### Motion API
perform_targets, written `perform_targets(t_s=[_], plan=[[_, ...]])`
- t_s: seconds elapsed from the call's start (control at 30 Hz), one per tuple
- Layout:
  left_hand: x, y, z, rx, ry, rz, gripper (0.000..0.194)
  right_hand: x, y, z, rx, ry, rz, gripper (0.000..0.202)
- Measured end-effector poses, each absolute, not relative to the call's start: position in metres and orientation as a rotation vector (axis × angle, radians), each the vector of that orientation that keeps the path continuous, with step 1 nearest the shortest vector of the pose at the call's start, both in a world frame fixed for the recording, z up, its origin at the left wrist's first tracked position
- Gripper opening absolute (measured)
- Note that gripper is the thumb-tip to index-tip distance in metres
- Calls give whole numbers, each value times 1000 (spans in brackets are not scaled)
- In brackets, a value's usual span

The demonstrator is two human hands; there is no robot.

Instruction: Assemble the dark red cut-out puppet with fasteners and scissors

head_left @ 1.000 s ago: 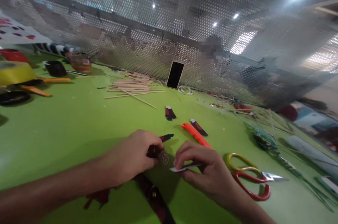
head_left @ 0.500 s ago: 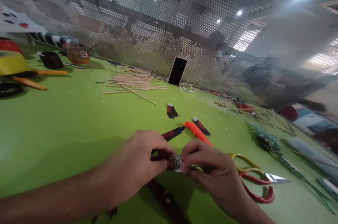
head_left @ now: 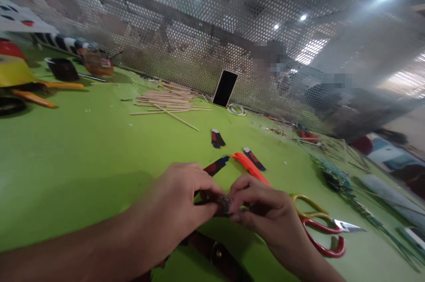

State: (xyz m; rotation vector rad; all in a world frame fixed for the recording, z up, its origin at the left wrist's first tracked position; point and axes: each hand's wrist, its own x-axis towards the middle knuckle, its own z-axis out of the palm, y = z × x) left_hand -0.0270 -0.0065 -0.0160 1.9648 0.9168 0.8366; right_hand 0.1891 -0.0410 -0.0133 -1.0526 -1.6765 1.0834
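Note:
A small dark cut-out piece with a white, black-lined rounded tip (head_left: 226, 203) is pinched between both my hands. My left hand (head_left: 189, 198) grips it from the left, thumb and fingers closed. My right hand (head_left: 265, 211) pinches the tip from the right. Behind my left fingers a dark red-and-blue strip (head_left: 216, 166) shows; I cannot tell whether it joins the held piece. Below my hands lies a dark band with a brass-coloured stud (head_left: 218, 254). Two similar cut-outs, one farther back (head_left: 218, 138) and one to the right (head_left: 254, 159), lie beyond an orange-red tool handle (head_left: 251, 168).
Scissors with yellow and red handles (head_left: 320, 226) lie right of my right hand. Thin wooden sticks (head_left: 169, 99) are heaped farther back, near a leaning phone-like slab (head_left: 225, 89) and a white ring coil (head_left: 237, 110). Green wrapped stems (head_left: 361, 204) lie at right. A perforated screen (head_left: 186, 38) stands behind.
The held piece has tilted, so its white tip looks flatter and darker. My hands have shifted slightly to the right, and the studded band shows farther right. The view has moved a little.

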Motion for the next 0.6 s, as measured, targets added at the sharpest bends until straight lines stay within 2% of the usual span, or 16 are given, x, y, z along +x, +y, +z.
perform_targets(t_s=[0.27, 0.6], plan=[[-25, -7, -16, 2067, 836, 882, 22, 190, -41, -15, -1058, -1643, 1129, 9], [-22, -9, -18, 2048, 813, 931, 19, 190, -42, -14, -1026, -1720, 936, 9]])
